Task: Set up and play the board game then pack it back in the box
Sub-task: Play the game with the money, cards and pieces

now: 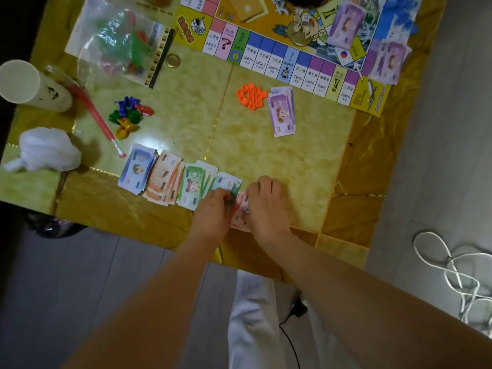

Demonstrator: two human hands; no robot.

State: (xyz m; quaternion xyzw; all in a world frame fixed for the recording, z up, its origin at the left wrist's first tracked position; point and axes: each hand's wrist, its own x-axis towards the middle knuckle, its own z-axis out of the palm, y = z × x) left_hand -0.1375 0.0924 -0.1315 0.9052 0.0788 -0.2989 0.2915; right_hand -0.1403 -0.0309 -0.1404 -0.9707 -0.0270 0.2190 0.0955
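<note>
The game board (292, 57) lies open at the table's far side, with two dice (305, 20) near its centre. Along the near edge runs a row of play-money piles: blue (137, 169), orange (162, 181), green (193, 185) and a pink pile (239, 211) partly hidden by my hands. My left hand (213, 211) pinches a green note at the pink pile. My right hand (266, 203) rests curled over the pink notes. A purple money pile (282, 113) and orange houses (251, 95) sit mid-table. Coloured tokens (129, 115) lie to the left.
A clear plastic bag of pieces (117, 41) lies on a sheet at the far left. A paper cup (29, 85), a red straw (98, 121) and crumpled white tissue (48, 149) occupy the left edge. More purple notes (388, 59) lie on the board's right. White cord (458, 272) on the floor.
</note>
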